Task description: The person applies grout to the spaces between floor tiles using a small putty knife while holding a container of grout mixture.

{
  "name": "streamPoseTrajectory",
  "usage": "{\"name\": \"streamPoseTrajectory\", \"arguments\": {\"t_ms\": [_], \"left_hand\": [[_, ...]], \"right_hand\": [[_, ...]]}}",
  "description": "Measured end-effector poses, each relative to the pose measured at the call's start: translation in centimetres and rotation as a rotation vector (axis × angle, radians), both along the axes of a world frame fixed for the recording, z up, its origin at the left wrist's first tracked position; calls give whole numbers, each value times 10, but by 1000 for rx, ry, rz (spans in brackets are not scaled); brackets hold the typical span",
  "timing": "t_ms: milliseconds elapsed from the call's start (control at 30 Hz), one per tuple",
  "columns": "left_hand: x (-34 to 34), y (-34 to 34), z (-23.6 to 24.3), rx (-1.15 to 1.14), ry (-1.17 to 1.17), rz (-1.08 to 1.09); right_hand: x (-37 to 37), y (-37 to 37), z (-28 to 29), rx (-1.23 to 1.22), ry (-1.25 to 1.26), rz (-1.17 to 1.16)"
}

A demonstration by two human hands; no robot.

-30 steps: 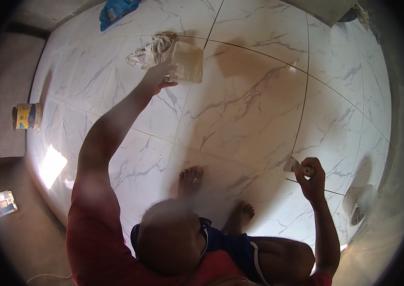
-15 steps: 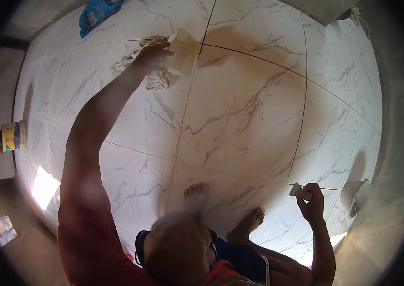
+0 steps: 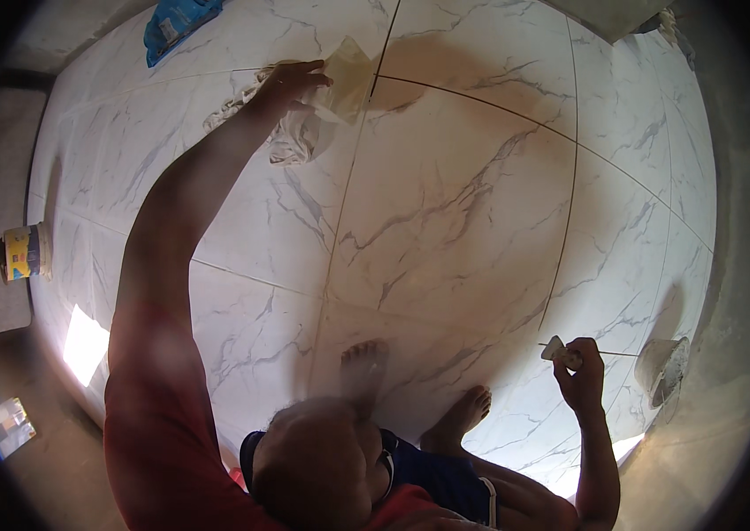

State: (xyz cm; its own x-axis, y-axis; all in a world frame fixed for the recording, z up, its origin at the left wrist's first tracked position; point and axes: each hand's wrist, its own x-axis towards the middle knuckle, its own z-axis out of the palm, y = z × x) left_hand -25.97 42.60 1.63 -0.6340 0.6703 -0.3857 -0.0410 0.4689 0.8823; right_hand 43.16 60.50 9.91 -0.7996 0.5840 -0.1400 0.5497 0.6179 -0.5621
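My left hand [image 3: 295,84] reaches to the upper middle, gripping a pale translucent square container [image 3: 347,75], which looks tilted. A crumpled off-white cloth [image 3: 294,142] lies under and beside that hand, partly hidden by it. Low at the right, my right hand [image 3: 580,358] has its fingers closed on a small putty knife [image 3: 556,350], held over the marble-patterned tile floor [image 3: 446,212] near a dark grout line. My two bare feet show at the bottom middle.
A blue bag [image 3: 179,26] lies at the top left. A yellow-labelled bucket [image 3: 23,252] stands by the left wall. A pale bucket [image 3: 662,372] is at the right, and a bundle [image 3: 669,31] sits at the top right corner. Grey walls border the tiles.
The container in my left hand has moved upward and tilted, exposing more cloth below it. My right hand sits lower in the picture than a second ago, still on the knife. The view has shifted slightly.
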Motion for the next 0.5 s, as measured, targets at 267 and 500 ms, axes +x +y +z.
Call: {"name": "streamPoseTrajectory", "arguments": {"t_ms": [267, 500], "left_hand": [[3, 11, 0, -2, 26, 9], [11, 26, 2, -86, 79, -39]], "right_hand": [[7, 8, -11, -3, -16, -14], [11, 14, -14, 1, -21, -20]]}}
